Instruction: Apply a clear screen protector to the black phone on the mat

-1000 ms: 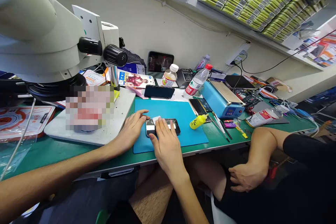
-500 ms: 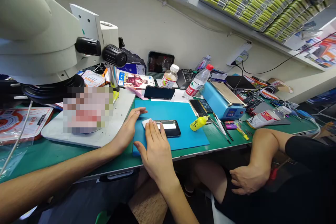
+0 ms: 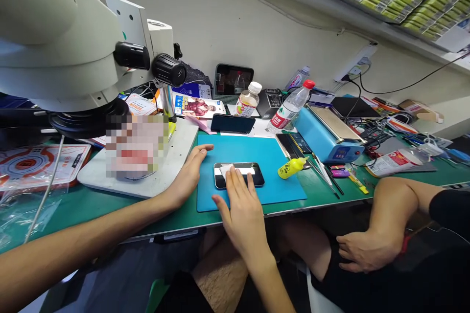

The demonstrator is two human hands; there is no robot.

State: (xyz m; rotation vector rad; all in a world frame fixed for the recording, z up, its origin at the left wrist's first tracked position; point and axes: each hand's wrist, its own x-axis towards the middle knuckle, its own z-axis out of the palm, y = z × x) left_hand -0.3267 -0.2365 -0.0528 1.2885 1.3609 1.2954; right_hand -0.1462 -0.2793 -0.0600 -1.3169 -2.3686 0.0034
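Observation:
A smartphone (image 3: 258, 177) lies face up on the blue mat (image 3: 271, 149), its black glass reflecting a bright white patch. My right hand (image 3: 244, 205) is over its near edge, with the fingers straight and close together. Under those fingertips a folded white wipe (image 3: 225, 171) is held down against the screen, partly covered by the hand. My left hand (image 3: 190, 171) rests at the mat's left edge, apart from the phone, with nothing in it and the thumb and fingers loosely apart. To the phone's right, a yellow squeeze bottle (image 3: 290, 168) lies tilted on the mat.
A microscope (image 3: 88, 58) overhangs the left side, its pale base (image 3: 176, 151) beside my left forearm. Behind the mat are a propped phone (image 3: 232, 123) and drink bottles (image 3: 290, 107). A blue machine (image 3: 330, 132) and tools stand right. A co-worker's hand (image 3: 369, 249) is at lower right.
My right hand and the wipe have slid rightward along the screen, uncovering the phone's left end. My left hand stays by the mat's edge. The camera view has shifted slightly.

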